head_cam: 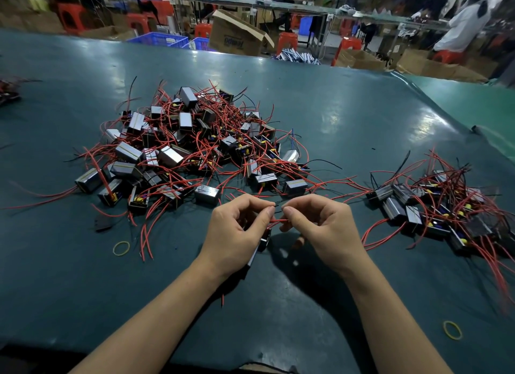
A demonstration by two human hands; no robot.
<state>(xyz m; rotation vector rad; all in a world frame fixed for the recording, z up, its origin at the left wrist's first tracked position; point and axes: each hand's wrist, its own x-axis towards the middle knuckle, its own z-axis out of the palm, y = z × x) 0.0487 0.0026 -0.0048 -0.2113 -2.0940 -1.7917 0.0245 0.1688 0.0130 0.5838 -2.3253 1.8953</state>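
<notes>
Low over dark-green counter: small black box-shaped module, light, rigid, tucked under left hand; thin limp red-and-black leads pinched by fingers of left and right hand; casing likely safest hold.

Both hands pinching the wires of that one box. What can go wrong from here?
1. The left hand and right hand pinch the thin wires close together; a hard pull might snap them or tear them from the small box under the left hand.
2. Loose red leads from the big pile lie just ahead of the hands and could snag.
</notes>
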